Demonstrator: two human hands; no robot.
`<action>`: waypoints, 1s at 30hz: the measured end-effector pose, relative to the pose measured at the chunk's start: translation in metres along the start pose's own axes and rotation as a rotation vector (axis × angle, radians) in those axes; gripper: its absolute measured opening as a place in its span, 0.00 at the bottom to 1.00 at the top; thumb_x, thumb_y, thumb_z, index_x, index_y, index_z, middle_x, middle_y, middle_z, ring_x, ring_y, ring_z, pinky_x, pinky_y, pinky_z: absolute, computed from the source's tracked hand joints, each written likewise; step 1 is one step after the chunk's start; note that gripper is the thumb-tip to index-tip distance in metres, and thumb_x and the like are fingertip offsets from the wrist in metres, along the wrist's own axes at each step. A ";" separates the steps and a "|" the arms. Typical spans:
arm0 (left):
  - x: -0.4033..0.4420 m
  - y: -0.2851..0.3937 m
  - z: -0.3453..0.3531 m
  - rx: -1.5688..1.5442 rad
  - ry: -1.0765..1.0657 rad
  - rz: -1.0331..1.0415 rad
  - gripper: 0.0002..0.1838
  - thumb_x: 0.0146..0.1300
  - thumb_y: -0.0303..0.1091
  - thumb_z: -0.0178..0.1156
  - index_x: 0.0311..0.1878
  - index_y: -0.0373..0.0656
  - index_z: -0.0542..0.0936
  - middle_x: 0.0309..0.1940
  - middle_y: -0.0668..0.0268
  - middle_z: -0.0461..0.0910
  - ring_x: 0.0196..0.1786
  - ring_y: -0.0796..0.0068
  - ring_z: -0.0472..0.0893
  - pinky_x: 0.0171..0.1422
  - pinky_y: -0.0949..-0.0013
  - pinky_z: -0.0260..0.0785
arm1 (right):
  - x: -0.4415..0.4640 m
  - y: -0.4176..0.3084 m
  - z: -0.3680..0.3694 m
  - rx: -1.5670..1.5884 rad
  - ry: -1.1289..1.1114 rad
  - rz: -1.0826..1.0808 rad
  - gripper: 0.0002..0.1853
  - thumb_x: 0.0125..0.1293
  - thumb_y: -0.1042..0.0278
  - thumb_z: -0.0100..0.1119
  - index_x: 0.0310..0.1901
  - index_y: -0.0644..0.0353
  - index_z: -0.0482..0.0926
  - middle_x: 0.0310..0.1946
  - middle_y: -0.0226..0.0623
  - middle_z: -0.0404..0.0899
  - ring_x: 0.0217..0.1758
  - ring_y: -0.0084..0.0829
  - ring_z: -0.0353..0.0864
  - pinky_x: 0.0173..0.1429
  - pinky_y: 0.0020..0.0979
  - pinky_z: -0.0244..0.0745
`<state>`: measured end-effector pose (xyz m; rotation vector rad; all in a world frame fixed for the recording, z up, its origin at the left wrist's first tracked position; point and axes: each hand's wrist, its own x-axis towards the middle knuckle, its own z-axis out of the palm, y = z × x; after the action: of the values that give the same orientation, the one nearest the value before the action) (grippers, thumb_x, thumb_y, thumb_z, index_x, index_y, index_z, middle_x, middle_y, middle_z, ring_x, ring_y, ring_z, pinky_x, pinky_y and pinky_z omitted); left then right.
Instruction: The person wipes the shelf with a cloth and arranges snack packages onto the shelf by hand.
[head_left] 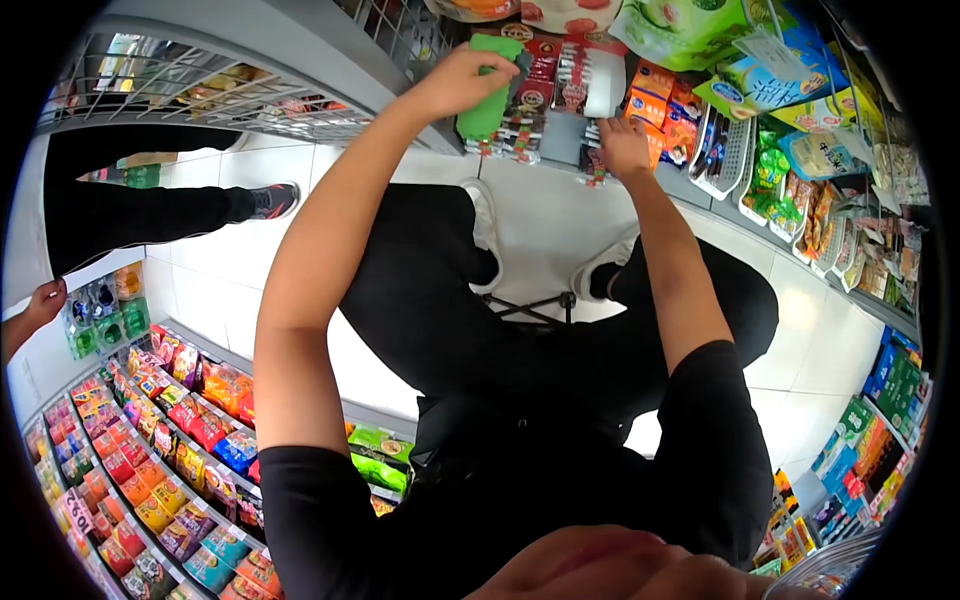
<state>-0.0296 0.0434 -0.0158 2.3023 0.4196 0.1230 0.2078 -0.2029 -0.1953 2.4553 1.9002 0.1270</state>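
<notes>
My left hand (462,84) is closed around a green cloth (487,113), at the front left of the low shelf. Beside the cloth lie red packets (540,60) and a stack of clear-wrapped packets (574,75). My right hand (626,147) rests at the shelf's front edge with its fingers stretched forward over it. Small packets (594,160) show just left of those fingers, and orange packets (650,95) lie just beyond them. Between my hands is a bare grey patch of shelf (564,135).
White baskets (722,150) of snacks line the shelf to the right. A wire rack (230,85) stands at the left. Another person's leg and shoe (272,201) are in the aisle. Snack racks (150,440) fill the lower left. My knees frame the tiled floor (545,230).
</notes>
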 end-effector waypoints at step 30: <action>-0.025 0.116 -0.007 -0.866 -0.432 -0.306 0.53 0.60 0.82 0.50 0.78 0.50 0.64 0.70 0.54 0.71 0.72 0.60 0.71 0.77 0.42 0.56 | -0.013 -0.019 -0.304 0.270 0.672 -0.893 0.19 0.55 0.71 0.64 0.51 0.51 0.85 0.56 0.36 0.83 0.56 0.39 0.84 0.51 0.37 0.81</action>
<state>-0.0245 -0.0352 0.0737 1.3423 0.3851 -0.2909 0.1606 -0.2177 0.1054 1.5017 3.2664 0.7628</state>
